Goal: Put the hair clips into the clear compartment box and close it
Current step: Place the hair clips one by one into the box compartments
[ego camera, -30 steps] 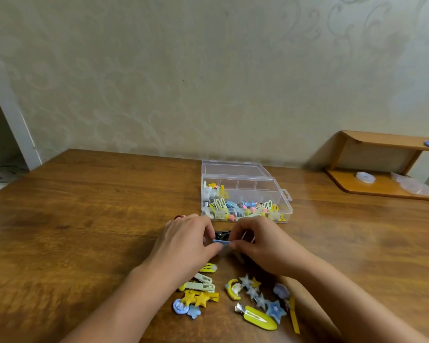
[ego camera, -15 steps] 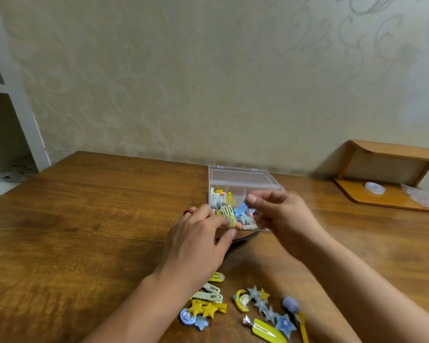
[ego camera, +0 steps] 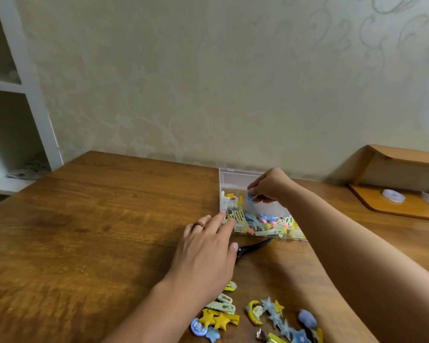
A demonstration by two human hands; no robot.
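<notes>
The right hand [ego camera: 270,186] is pinching a small blue hair clip [ego camera: 250,197] between thumb and fingertips, holding it just over the middle row of the clear compartment box [ego camera: 235,175]. The left hand [ego camera: 206,246] is lying flat, fingers straight and spread, tips touching the box's near-left corner, likely steadying it; it is gripping nothing.

Handling, as a judgement: the clip is looking very light, stiff plastic, small and a bit slippery, so a fingertip pinch on its flat sides is suiting it best. The box is looking like light, thin, rigid plastic that is apt to slide on the tabletop [ego camera: 97,231]; bracing it by a wall or corner is making sense.

The box is sitting open toward the back of the tabletop, lid [ego camera: 238,177] lying flat behind it. The front compartments are already holding mixed yellow, pale green, pink and blue clips.

A loose pile of hair clips [ego camera: 255,315], stars, moons and snap clips, is lying near the front edge. A black claw clip [ego camera: 253,246] is lying between the left hand and the box. Many clips are remaining; the lid is not yet closed.
</notes>
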